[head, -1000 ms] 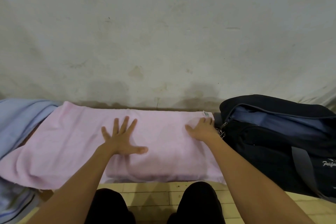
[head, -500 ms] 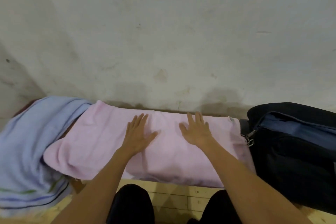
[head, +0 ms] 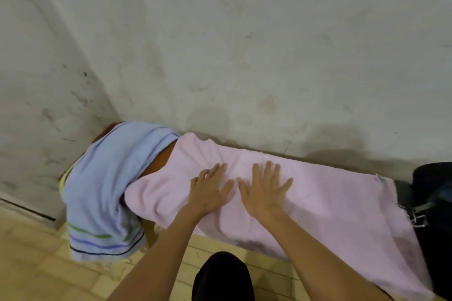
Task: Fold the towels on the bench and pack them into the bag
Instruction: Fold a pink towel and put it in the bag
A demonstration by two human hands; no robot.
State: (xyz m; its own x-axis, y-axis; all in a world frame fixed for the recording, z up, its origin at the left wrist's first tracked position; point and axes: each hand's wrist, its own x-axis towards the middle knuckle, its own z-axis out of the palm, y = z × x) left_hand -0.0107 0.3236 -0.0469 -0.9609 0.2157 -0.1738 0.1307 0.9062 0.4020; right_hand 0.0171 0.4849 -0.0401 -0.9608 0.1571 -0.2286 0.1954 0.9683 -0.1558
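Pressing flat on the pink towel [head: 318, 203], both hands sit side by side near its middle, fingers straight and spread, gripping nothing. The left hand [head: 210, 190] lies just toward 9 o'clock of the right hand [head: 265, 190], thumbs nearly meeting.

The towel covers the table, whose reddish top [head: 161, 159] shows only in a small gap, and its long axis runs from about 10 o'clock to 4 o'clock across the view. That axis is what the coming fold likely turns on: one short end lies out toward 9 o'clock from the left hand, rumpled and drooping beside the blue towel [head: 105, 190]; the other short end lies toward 3 o'clock from the right hand, touching the dark bag [head: 435, 178]. Each hand is the nearer one to its own end, and both ends sit well apart from the fingers, so either hand would have to slide outward along the cloth before it could pinch a corner.

The near long edge hangs off the table front toward 6 o'clock, over the wooden floor [head: 36, 264]. The blue towel is draped over the table's far end at 9 o'clock, still unfolded. Whether the bag is open I cannot tell from this edge of the view.
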